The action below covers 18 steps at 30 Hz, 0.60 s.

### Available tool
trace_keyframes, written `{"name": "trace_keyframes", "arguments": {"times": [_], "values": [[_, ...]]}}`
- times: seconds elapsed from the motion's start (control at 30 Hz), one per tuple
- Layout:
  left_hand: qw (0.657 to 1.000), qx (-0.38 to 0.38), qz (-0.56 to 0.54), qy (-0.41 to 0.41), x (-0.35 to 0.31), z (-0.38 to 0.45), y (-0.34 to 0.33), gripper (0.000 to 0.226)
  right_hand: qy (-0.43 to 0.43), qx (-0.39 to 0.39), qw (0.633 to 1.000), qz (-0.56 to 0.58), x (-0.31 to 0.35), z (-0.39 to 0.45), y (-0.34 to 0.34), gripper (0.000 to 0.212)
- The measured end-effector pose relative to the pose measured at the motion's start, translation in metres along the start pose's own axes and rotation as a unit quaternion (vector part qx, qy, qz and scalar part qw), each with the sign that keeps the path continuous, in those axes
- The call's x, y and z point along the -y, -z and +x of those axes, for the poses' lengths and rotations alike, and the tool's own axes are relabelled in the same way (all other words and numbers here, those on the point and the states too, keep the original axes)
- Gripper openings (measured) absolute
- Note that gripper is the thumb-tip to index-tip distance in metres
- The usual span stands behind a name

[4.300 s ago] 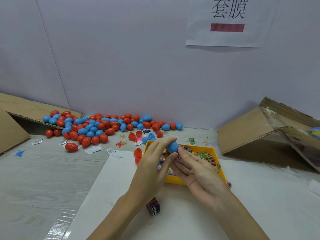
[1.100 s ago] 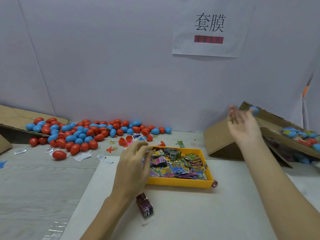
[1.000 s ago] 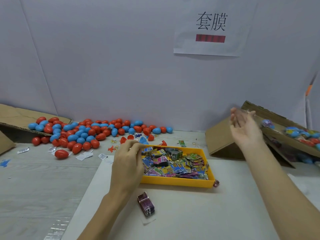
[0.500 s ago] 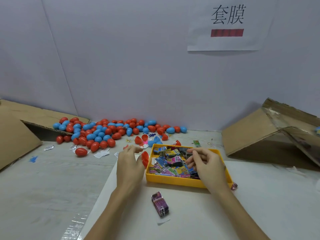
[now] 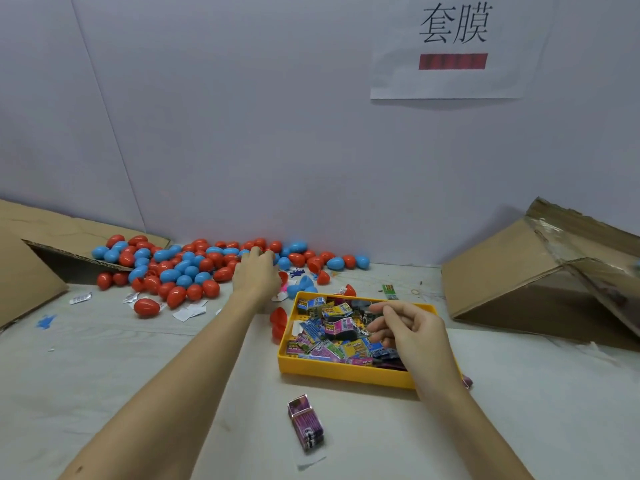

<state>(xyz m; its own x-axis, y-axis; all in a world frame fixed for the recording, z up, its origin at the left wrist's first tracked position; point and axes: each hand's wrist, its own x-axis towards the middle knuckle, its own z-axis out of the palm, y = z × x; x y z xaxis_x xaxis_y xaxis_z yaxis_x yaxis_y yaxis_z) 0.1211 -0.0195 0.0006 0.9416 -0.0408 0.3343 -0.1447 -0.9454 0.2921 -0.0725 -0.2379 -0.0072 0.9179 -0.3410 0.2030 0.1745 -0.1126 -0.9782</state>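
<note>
Plastic eggs (image 5: 180, 271), red and blue, lie heaped against the back wall. The left hand (image 5: 256, 277) is stretched onto the heap's right end, fingers draped over them; whether it grips one, I can't tell. The right hand (image 5: 414, 332) is well apart from it, fingers curled down among the packets (image 5: 332, 336) in the yellow tray (image 5: 346, 372). Pinching one? Can't say.

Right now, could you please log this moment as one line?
left hand: at egg pile | right hand: over tray, at packets | grips: unclear
</note>
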Motion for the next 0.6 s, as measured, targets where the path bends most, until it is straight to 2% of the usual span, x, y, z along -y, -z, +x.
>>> {"name": "trace_keyframes", "arguments": {"times": [0.07, 0.23, 0.5, 0.6], "values": [[0.999, 0.003, 0.032, -0.003, 0.007, 0.013, -0.005, 0.038, 0.001, 0.002, 1.0, 0.002, -0.002, 0.001, 0.001, 0.023], [0.994, 0.065, 0.078, -0.04, 0.022, 0.025, -0.022, 0.047, -0.008, 0.007, 1.0, 0.012, -0.006, 0.006, -0.001, 0.024], [0.988, 0.061, 0.127, -0.059, 0.018, 0.02, -0.021, 0.038, -0.018, 0.01, 0.999, 0.025, -0.005, 0.006, 0.001, 0.024], [0.989, 0.069, 0.115, -0.061, 0.018, 0.019, -0.019, 0.036, -0.023, 0.008, 0.999, 0.032, -0.004, 0.006, 0.001, 0.024]]}}
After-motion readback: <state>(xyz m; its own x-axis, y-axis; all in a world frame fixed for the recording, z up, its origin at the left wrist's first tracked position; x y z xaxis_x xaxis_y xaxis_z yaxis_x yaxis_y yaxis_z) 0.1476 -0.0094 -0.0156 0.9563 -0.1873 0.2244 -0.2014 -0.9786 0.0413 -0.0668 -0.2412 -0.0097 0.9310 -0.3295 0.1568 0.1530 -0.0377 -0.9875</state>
